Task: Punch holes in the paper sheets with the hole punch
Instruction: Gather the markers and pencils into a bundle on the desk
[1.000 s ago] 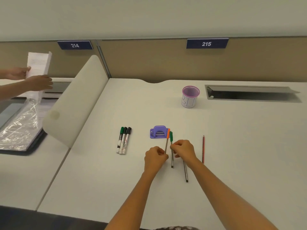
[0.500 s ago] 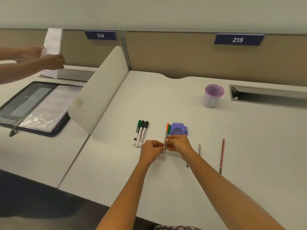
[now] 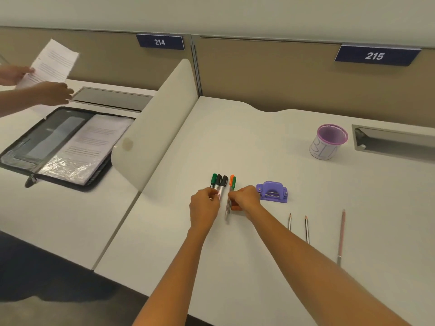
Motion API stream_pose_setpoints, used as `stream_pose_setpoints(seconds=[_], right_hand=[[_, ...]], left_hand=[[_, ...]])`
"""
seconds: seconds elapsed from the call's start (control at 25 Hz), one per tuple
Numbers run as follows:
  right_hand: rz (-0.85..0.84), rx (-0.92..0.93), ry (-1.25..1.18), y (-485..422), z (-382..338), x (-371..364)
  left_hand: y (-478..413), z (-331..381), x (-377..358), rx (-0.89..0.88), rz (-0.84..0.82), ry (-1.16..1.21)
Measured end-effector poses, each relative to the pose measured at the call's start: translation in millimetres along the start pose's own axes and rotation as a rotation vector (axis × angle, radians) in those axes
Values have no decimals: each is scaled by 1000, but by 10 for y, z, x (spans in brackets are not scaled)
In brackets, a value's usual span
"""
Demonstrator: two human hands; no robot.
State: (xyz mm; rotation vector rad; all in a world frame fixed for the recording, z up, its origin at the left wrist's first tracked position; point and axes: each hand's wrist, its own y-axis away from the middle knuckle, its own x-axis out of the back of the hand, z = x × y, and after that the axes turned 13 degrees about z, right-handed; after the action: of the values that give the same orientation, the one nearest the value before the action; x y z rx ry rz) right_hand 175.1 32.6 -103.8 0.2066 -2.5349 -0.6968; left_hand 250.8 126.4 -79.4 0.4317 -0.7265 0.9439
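Observation:
A purple hole punch stands on the white desk, just right of my right hand. That hand pinches two thin pens, one orange-capped and one green-capped, lying flat on the desk. My left hand has its curled fingertips on the lower ends of three markers beside the pens. Paper sheets are held up by another person's hands over the neighbouring desk at far left.
An open black zip folder with printed sheets lies on the left desk behind a white divider. A purple mesh cup stands at back right beside a cable slot. Three pencils lie right of my forearm.
The two pens have moved left, from the punch's right side across to beside the markers. My left hand shifted onto the markers. The other person tilted the sheets.

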Motion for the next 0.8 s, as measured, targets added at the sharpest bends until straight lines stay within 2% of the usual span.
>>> stream_pose_setpoints(seconds=[0.08, 0.24, 0.44, 0.8], right_hand=[[22, -3, 53, 0, -43, -72], [35, -9, 123, 13, -84, -176], [58, -18, 153, -17, -53, -203], [122, 90, 243, -78, 47, -307]], left_hand=[[-122, -67, 13, 17, 21, -28], [-274, -187, -12, 23, -49, -112], [-317, -225, -43, 29, -66, -86], [-297, -196, -57, 3, -54, -101]])
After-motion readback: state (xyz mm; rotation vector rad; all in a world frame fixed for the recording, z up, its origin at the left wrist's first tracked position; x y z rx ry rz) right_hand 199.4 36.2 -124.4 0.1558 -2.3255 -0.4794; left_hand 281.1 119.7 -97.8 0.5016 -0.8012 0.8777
